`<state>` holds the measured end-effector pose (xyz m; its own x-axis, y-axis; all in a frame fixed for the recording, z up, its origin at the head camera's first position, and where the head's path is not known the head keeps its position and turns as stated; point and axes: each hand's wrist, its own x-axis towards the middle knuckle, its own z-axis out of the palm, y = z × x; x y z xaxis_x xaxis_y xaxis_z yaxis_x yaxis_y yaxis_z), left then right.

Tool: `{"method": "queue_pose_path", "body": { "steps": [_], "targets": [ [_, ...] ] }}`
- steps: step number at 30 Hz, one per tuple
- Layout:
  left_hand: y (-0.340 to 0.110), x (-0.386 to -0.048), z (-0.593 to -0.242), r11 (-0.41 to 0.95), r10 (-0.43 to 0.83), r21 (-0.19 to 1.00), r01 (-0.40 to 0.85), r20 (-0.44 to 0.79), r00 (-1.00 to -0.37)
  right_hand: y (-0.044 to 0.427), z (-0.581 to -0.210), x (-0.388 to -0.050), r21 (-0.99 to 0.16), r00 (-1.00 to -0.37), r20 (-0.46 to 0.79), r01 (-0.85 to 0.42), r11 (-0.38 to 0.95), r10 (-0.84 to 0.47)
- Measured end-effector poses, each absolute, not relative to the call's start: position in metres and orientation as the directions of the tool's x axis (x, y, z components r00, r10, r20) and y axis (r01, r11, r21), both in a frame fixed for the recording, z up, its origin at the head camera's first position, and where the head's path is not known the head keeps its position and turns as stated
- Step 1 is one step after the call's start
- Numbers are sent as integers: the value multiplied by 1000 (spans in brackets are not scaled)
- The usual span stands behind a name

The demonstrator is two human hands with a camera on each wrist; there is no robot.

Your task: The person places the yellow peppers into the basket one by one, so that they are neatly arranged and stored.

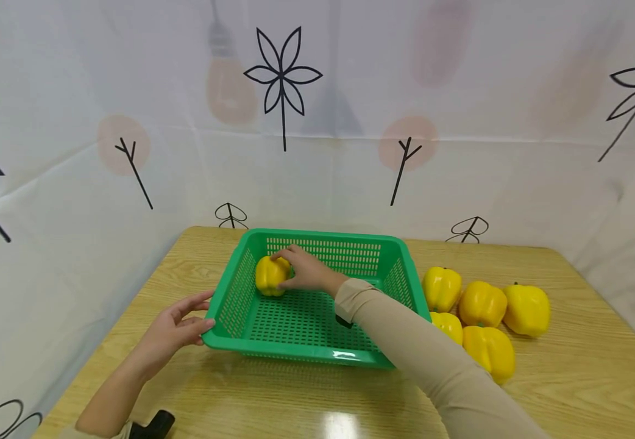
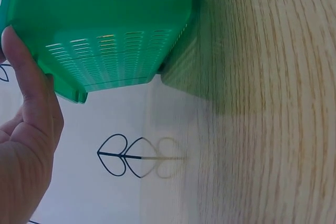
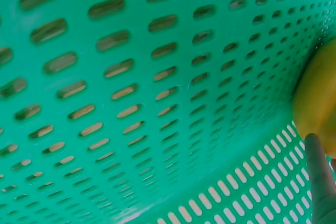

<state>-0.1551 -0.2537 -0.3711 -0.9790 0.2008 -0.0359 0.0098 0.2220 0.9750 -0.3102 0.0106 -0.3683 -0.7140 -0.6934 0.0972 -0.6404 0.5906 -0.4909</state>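
Observation:
A green plastic basket (image 1: 317, 352) with slotted walls stands on the table. In its far left corner is a yellow bell pepper (image 1: 271, 277), held between the thumb and fingers of my right hand (image 1: 309, 271). The right wrist view shows one finger against the pepper (image 3: 317, 100) at the right edge, above the slotted floor. My left hand (image 1: 177, 323) holds the basket's rim at the near left corner, its thumb and fingers at the edge. From the left wrist, that hand (image 2: 31, 114) appears beside the basket's outer wall (image 2: 105, 19); some fingertips are hidden.
Several yellow bell peppers (image 1: 482, 303) lie close together on the wooden table (image 1: 581, 366), right of the basket; my right sleeve (image 1: 432, 360) passes in front of them. A white patterned cloth (image 1: 328, 183) hangs behind the table and along its sides.

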Motion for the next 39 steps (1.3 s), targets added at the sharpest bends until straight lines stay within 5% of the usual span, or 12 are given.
{"method": "queue_pose_path", "body": {
  "steps": [16,27,39],
  "targets": [
    [-253,-153,-370,238,194,971,9,-39,-980,17,-358,-307,-483,-721,131,-646,591,-681],
    [-254,-154,-370,232,204,973,9,-40,-978,27,-337,-296,-658,-711,262,-626,418,-653],
    [-254,-155,-369,252,197,968,-3,-54,-979,46,-317,-283,-695,-731,340,-619,366,-591]
  ]
}}
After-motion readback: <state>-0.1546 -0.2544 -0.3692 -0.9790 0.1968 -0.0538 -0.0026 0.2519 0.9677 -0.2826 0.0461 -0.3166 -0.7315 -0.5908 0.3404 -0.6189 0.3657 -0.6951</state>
